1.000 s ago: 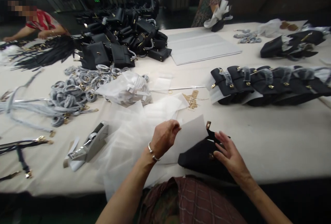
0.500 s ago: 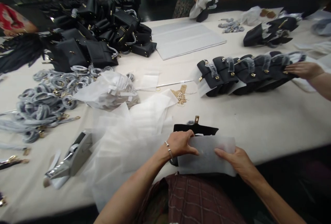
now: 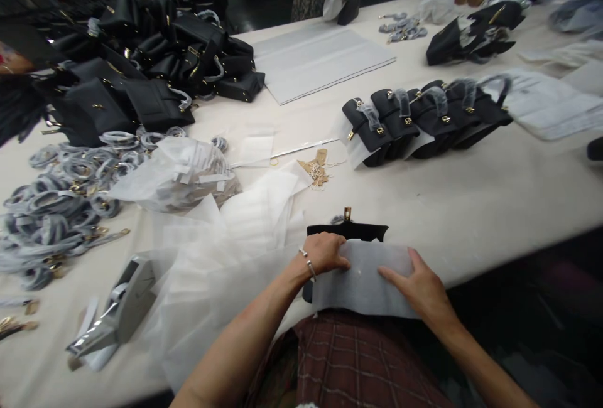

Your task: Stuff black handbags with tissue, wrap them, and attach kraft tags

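Note:
A thin, translucent white wrapping sheet (image 3: pixel 362 285) is spread over the front of a black handbag (image 3: pixel 367 231) at the table's near edge. The bag's raised back edge and a gold clasp show above the sheet; the rest is mostly covered. My left hand (image 3: pixel 325 252), with a bracelet at the wrist, grips the sheet's upper left side against the bag, thumb on top. On the right, my right hand (image 3: pixel 421 289) holds the sheet's edge, its thumb lying across the front and its forefinger at the top corner. Its other fingers are partly hidden.
More white sheets (image 3: pixel 235 245) lie left of the bag, beside a silver tape dispenser (image 3: pixel 117 307). Wrapped straps (image 3: pixel 61 213) and a heap of black bags (image 3: pixel 155 69) are further left. Tan tags (image 3: pixel 318 169) and a row of bags (image 3: pixel 424 122) lie ahead. A person stands behind.
My right hand has shifted up along the sheet, its forefinger now at the top corner. Another person's hand has left the row of bags. The view has shifted slightly right.

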The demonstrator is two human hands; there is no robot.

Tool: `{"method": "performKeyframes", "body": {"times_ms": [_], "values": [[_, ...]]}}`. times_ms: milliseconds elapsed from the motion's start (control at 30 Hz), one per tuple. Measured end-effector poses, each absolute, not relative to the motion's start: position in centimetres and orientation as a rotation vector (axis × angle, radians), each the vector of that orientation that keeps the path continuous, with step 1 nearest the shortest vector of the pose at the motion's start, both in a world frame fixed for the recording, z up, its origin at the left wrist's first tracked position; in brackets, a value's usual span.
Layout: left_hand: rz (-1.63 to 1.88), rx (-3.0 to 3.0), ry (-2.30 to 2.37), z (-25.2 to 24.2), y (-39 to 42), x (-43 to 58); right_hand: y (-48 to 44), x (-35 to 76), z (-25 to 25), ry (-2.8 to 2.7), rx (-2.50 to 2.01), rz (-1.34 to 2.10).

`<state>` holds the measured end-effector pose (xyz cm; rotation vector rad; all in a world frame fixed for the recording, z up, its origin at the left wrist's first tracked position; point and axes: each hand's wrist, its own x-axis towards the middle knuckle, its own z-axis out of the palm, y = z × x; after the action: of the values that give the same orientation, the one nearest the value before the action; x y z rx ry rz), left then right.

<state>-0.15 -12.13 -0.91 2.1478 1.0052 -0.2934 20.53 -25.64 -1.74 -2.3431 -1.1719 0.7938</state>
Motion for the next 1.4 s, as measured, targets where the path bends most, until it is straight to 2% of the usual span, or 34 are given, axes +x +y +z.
{"method": "performKeyframes", "body": {"times_ms": [67, 133, 200, 267, 400, 567, 733, 900, 1233, 1400], "values": [[-0.296, 2.149, 1.011, -0.9, -12.3, -0.1, -25.8, 20.4, -0.7, -1.43, -2.256, 0.34], [-0.301, 2.145, 1.014, -0.8, -12.4, -0.2, -25.8, 19.6, 0.3, -1.645, -2.044, 0.117], [-0.304, 2.144, 1.019, -0.8, -12.5, -0.2, -25.6, 18.4, 0.8, -1.799, -1.855, 0.231], [-0.319, 2.141, 1.016, -0.8, -12.4, -0.3, -25.2, 17.2, 0.4, -1.862, -1.725, 0.514], [-0.28, 2.222, 1.048, 0.3, -13.0, -0.4, -24.5, 16.1, -1.8, -1.747, -1.756, 0.831], [0.168, 2.516, 1.069, 1.9, -16.9, -1.2, -24.7, 16.3, -3.1, -1.715, -1.706, 0.875], [0.007, 2.384, 0.793, -1.0, -20.9, -2.0, -25.5, 16.5, -4.0, -1.7, -1.675, 0.865], [0.026, 2.224, 0.87, -3.8, -20.7, -1.9, -25.1, 16.7, -5.7, -1.748, -1.66, 0.91], [0.123, 2.022, 1.016, -4.4, -20.0, -1.8, -23.6, 17.5, -5.9, -1.822, -1.774, 1.147], [0.145, 1.962, 1.072, -4.8, -19.8, -1.2, -22.9, 17.3, -5.1, -1.87, -1.77, 1.151]]}}
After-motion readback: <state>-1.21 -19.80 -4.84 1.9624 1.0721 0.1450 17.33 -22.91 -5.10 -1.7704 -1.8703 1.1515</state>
